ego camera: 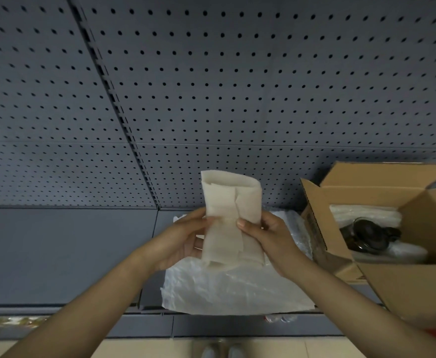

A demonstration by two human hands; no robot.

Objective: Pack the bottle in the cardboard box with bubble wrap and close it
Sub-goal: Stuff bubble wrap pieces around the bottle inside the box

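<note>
The loose overlapping flaps could slip open as the bundle travels to the cardboard box (382, 228), since only finger pressure holds them. The wrapped bundle (231, 218), pale, soft and folded, presumably hiding the bottle, is held upright above the bubble wrap (232, 290) on the shelf (67, 254). The left hand (183, 241) and right hand (266, 239) each curl around its sides, thumbs pressing the front.

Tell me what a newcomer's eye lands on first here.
First, the pale wrapped bundle, held upright at centre by both hands: left hand, right hand. Under it a sheet of bubble wrap lies on the grey shelf. At right stands an open box with something dark inside.
</note>
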